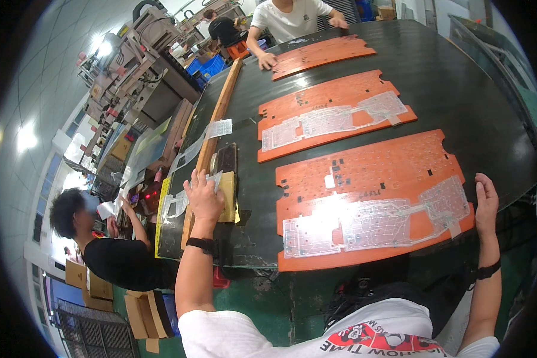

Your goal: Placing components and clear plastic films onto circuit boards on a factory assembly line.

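My left hand reaches over a wooden strip beside a tan block; its fingers are bent and apart. A small clear film piece lies right by its fingertips; whether they touch it, I cannot tell. My right hand is open, fingers stretched, at the right edge of the nearest orange board. On that board lies a clear printed circuit film, with bright glare on its left part. Behind it, a second orange board carries a similar film.
Across the dark table, a person in white has hands at a third orange board. More clear films lie along the wooden strip. At left, a person in black holds something white, near a yellow ruler.
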Demonstrator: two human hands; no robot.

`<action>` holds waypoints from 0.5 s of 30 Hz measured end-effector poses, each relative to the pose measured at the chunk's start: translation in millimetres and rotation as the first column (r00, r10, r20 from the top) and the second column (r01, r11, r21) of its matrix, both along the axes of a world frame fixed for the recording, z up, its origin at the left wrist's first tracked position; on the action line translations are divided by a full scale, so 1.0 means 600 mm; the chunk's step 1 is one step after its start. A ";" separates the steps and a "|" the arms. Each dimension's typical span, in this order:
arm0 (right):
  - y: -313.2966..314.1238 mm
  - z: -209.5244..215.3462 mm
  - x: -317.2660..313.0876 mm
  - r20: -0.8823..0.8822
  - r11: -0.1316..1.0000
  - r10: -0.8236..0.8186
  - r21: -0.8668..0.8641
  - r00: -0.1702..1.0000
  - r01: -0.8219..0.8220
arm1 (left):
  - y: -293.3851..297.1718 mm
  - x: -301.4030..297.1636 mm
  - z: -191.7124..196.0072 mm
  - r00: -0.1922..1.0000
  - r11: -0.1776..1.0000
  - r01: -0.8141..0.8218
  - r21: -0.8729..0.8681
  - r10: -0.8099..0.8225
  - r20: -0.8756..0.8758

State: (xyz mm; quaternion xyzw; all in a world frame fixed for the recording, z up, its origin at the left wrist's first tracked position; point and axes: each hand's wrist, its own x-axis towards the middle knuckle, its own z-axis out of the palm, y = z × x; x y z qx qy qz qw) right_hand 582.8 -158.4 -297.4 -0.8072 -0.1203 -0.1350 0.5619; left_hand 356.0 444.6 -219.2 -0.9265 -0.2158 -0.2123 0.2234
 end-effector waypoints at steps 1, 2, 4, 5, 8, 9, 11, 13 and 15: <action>0.002 0.001 -0.001 0.026 1.000 -0.006 -0.025 1.000 0.006 | 0.002 0.002 -0.005 1.000 1.000 -0.007 0.017 0.007 0.000; 0.001 0.002 -0.002 0.051 0.999 -0.019 -0.049 0.999 0.021 | 0.001 0.005 -0.004 1.000 1.000 0.004 0.014 -0.004 0.000; 0.003 0.011 -0.004 0.064 0.996 -0.022 -0.088 0.998 0.027 | 0.002 0.008 0.002 0.998 0.999 0.016 0.035 -0.018 0.052; 0.008 0.016 -0.006 0.078 0.992 -0.005 -0.128 0.997 0.015 | -0.002 0.007 0.014 0.999 0.999 0.001 0.041 -0.004 0.054; 0.020 0.033 -0.014 0.045 0.998 -0.017 -0.060 0.999 0.020 | -0.011 0.029 0.064 0.988 0.998 0.027 0.065 -0.037 0.153; 0.022 0.036 -0.016 0.049 1.000 -0.009 -0.014 0.999 0.010 | -0.031 0.040 0.094 0.979 0.998 0.062 0.033 -0.067 0.192; 0.047 0.065 -0.033 0.167 0.999 -0.018 -0.042 0.986 0.025 | -0.071 0.058 0.159 0.947 0.976 0.218 -0.019 -0.207 0.245; 0.078 0.103 -0.052 0.328 0.984 0.038 -0.177 0.944 0.022 | -0.119 0.058 0.234 0.887 0.888 0.404 -0.219 -0.322 0.332; 0.107 0.132 -0.068 0.293 0.989 0.128 -0.109 0.948 -0.100 | -0.193 0.070 0.297 0.785 0.731 0.585 -0.352 -0.402 0.471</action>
